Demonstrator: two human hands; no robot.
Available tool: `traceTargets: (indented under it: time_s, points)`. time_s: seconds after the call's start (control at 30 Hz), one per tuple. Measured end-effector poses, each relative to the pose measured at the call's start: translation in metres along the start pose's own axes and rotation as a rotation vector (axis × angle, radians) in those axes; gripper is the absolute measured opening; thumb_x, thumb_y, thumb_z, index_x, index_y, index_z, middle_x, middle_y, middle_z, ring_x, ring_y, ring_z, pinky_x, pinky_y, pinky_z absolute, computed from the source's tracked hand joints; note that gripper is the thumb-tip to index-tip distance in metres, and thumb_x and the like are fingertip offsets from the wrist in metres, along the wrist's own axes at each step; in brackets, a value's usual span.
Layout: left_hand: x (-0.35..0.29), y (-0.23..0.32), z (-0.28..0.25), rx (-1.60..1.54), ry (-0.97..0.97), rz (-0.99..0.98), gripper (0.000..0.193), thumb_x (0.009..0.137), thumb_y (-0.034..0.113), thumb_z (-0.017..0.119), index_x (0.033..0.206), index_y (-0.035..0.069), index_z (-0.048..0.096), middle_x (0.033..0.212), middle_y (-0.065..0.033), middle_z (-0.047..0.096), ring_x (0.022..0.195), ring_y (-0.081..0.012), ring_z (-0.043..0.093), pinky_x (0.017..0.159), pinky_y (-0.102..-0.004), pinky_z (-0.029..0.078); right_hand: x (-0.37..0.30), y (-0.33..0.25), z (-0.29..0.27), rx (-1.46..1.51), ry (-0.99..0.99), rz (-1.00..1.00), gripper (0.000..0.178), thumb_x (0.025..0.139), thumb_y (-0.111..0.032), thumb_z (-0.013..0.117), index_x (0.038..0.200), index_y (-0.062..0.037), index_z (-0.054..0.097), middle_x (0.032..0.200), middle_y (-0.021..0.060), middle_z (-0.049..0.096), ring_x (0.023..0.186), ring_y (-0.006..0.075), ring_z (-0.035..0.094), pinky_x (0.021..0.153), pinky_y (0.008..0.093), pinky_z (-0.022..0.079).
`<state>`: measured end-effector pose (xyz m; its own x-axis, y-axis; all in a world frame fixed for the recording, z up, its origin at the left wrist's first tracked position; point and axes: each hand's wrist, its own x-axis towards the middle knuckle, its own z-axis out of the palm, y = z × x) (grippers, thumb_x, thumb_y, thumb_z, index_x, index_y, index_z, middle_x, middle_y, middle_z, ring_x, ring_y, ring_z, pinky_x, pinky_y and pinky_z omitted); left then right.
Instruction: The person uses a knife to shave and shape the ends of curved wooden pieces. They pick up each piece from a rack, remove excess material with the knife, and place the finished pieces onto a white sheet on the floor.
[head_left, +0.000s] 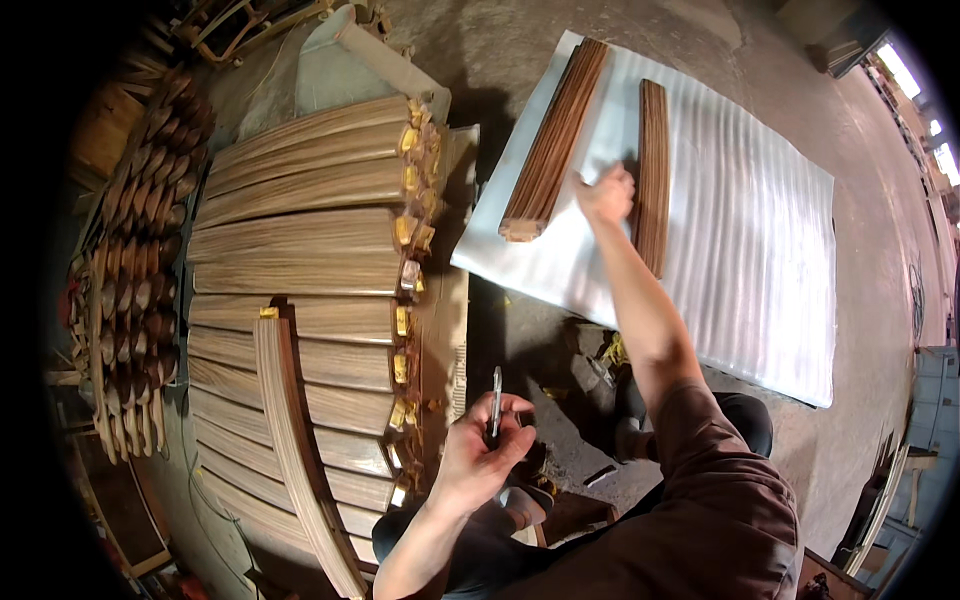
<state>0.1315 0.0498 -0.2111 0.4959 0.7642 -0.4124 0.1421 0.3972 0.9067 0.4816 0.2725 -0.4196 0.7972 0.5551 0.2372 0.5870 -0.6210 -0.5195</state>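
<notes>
My left hand (482, 452) is closed around a slim metallic tool (496, 390) whose silver end points up; its exact kind does not show. My right hand (607, 194) reaches out over a white foam sheet (745, 230), thumb apart and fingers loosely bent, nothing seen in it. Just right of those fingers lies a curved dark-striped wooden slat (653, 170); whether they touch it I cannot tell. To the hand's left rests a bundle of similar slats (558, 140), side by side on the sheet.
Rows of lighter striped slats (300, 245) with yellow-tipped ends fill the left side. One loose slat (285, 430) lies across them. Farther left is a rack of stacked curved wooden parts (135, 260). A grey angular piece (350, 75) stands behind the rows.
</notes>
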Motion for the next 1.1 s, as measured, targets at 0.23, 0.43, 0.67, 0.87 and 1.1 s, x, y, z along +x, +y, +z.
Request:
traceTargets:
  time_s: [0.23, 0.43, 0.67, 0.87, 1.1]
  points:
    - [-0.006, -0.001, 0.007, -0.062, -0.038, -0.012, 0.027, 0.090, 0.000, 0.071, 0.115, -0.001, 0.062, 0.074, 0.0064, 0.051, 0.064, -0.0027, 0.044, 0.058, -0.0183, 0.034, 0.017, 0.110, -0.080, -0.175, -0.443, 0.309, 0.095, 0.068, -0.054, 0.079, 0.135, 0.0051, 0.045, 0.127, 0.0211, 0.062, 0.122, 0.0321, 0.058, 0.102, 0.0370, 0.048]
    - [-0.006, 0.002, 0.018, -0.014, -0.051, -0.014, 0.028, 0.089, 0.002, 0.072, 0.115, -0.001, 0.061, 0.073, 0.0065, 0.052, 0.063, -0.0022, 0.045, 0.058, -0.0182, 0.035, 0.011, 0.106, -0.060, 0.235, -0.422, 0.292, 0.069, 0.062, -0.040, 0.082, 0.105, 0.0104, 0.066, 0.106, 0.0179, 0.073, 0.098, 0.0268, 0.072, 0.084, 0.0379, 0.057]
    - [0.002, -0.001, 0.022, -0.035, -0.028, -0.062, 0.030, 0.089, 0.002, 0.072, 0.116, -0.002, 0.060, 0.073, 0.0059, 0.053, 0.063, -0.0027, 0.048, 0.058, -0.0183, 0.037, -0.004, 0.047, -0.004, 0.154, -0.256, 0.367, 0.081, 0.067, -0.038, 0.085, 0.127, 0.0029, 0.049, 0.128, 0.0218, 0.056, 0.113, 0.0344, 0.062, 0.097, 0.0405, 0.052]
    - [-0.002, -0.001, 0.017, -0.080, -0.008, -0.113, 0.031, 0.089, 0.002, 0.073, 0.116, -0.004, 0.059, 0.074, 0.0033, 0.054, 0.063, -0.0058, 0.049, 0.059, -0.0202, 0.039, 0.002, 0.017, 0.048, 0.137, -0.239, 0.214, 0.080, 0.072, -0.040, 0.082, 0.131, 0.0002, 0.047, 0.125, 0.0260, 0.052, 0.117, 0.0400, 0.054, 0.100, 0.0426, 0.048]
    - [0.001, -0.006, 0.008, -0.235, 0.028, -0.174, 0.035, 0.086, 0.005, 0.076, 0.114, -0.006, 0.059, 0.074, -0.0003, 0.056, 0.062, -0.0099, 0.052, 0.059, -0.0230, 0.042, 0.013, 0.057, 0.091, -0.009, -0.035, -0.173, 0.074, 0.083, -0.052, 0.069, 0.141, -0.0102, 0.054, 0.139, 0.0320, 0.047, 0.126, 0.0442, 0.048, 0.108, 0.0485, 0.041]
